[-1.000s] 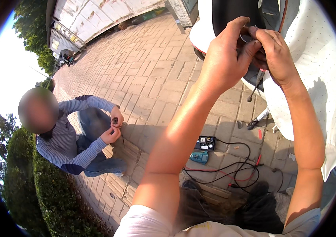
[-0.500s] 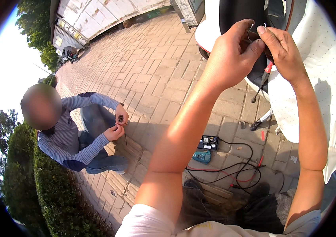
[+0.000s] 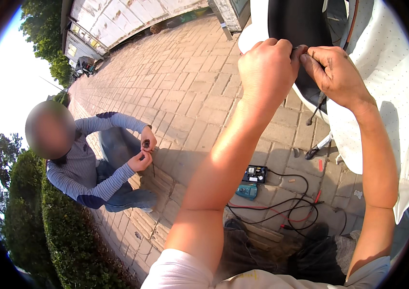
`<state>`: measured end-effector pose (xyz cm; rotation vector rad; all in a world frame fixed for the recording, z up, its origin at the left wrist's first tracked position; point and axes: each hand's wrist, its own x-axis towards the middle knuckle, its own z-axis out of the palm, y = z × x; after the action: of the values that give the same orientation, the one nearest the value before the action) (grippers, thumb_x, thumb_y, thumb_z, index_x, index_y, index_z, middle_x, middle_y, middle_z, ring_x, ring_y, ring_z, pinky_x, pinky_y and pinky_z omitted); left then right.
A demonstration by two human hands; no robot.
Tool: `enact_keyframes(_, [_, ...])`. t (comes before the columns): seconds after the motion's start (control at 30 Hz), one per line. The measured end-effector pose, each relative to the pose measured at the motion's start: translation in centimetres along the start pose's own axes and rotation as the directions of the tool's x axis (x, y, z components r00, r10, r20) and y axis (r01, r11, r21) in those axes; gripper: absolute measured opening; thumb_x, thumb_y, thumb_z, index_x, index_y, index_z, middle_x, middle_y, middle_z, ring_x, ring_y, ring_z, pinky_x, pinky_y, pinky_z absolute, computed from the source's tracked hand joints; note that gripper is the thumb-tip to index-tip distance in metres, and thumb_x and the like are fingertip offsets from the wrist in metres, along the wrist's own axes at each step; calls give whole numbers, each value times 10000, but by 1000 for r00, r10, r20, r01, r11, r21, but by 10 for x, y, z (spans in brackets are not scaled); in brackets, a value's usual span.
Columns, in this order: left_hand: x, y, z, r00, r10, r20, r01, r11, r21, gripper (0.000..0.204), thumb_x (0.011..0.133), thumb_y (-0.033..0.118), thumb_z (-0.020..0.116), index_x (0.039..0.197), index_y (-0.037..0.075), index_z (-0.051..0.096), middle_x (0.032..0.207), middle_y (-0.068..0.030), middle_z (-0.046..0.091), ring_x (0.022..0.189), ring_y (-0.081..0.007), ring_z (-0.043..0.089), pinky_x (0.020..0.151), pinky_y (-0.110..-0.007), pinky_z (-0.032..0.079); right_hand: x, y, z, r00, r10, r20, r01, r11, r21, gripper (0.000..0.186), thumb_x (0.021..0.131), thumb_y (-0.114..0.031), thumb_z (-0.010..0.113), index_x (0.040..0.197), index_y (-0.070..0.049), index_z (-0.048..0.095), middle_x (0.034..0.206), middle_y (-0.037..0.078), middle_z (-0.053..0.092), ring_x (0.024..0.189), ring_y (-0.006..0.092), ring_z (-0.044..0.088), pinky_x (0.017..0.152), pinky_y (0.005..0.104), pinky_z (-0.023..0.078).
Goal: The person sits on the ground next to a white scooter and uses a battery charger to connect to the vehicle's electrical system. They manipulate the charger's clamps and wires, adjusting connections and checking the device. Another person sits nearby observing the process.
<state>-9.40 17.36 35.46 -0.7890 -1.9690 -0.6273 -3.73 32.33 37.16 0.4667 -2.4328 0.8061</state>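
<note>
My left hand (image 3: 271,67) and my right hand (image 3: 335,76) are raised in front of a white and black vehicle body (image 3: 297,20). Their fingertips meet, closed in a pinch on thin wire. Most of the wire is hidden by the fingers; only a small dark bit shows between them. Below my right hand hangs a black cable (image 3: 320,102) with a small round end. A white dotted cover (image 3: 382,115) drapes beside my right forearm.
On the paving lie a teal multimeter (image 3: 246,191), a black box with dials (image 3: 255,174) and tangled test leads (image 3: 305,193). A kickstand (image 3: 318,147) touches the ground. To the left squats another person (image 3: 103,159), holding a small dark part. A hedge (image 3: 72,226) grows behind them.
My hands have come down slightly and my left hand has turned, its back now toward me. The pale wire ends that showed between the fingers are now covered; the red connector is hidden too.
</note>
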Motion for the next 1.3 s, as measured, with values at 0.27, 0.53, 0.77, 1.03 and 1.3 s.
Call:
enact_keyframes(0.27, [-1, -4, 4, 996, 82, 19, -82, 997, 14, 321, 849, 257, 620, 595, 72, 550, 579, -87, 541, 516, -296, 558, 457, -400, 432, -2, 2, 4, 1000, 30, -7, -30, 999, 29, 349, 965, -262, 487, 771, 19, 560, 605, 181, 462, 570, 339, 421, 580, 398, 399])
enact_keyframes(0.53, [-1, 0, 1, 978, -115, 177, 138, 982, -127, 364, 892, 289, 551, 636, 35, 598, 588, -149, 579, 542, -357, 565, 495, -440, 433, -2, 2, 7, 1000, 23, 11, -22, 1000, -8, 372, 967, -268, 491, 729, 16, 507, 580, 160, 390, 559, 303, 361, 569, 395, 380])
enact_keyframes(0.77, [2, -2, 0, 905, -310, 292, 397, 861, -318, 459, 933, 321, 521, 619, -4, 596, 513, -161, 549, 466, -325, 528, 476, -403, 422, -2, -4, 11, 997, -55, -50, 56, 998, 4, 378, 962, -268, 504, 719, 20, 487, 611, 156, 388, 562, 300, 355, 553, 389, 365])
enact_keyframes(1.03, [6, -11, -5, 790, -319, 523, 574, 684, -450, 466, 940, 380, 539, 727, -18, 652, 514, -27, 505, 491, -101, 455, 472, -300, 389, -1, 1, 14, 996, -71, -55, 72, 997, 27, 378, 958, -243, 507, 700, 31, 471, 604, 171, 383, 559, 314, 338, 538, 391, 357])
enact_keyframes(1.3, [-2, -14, 9, 940, -185, 286, 314, 798, -514, 232, 892, 221, 601, 938, 2, 665, 657, -89, 628, 569, -133, 561, 550, -281, 456, 2, 8, 17, 996, -4, -86, 5, 1000, 9, 404, 957, -254, 500, 680, 32, 431, 587, 182, 340, 553, 314, 306, 527, 390, 345])
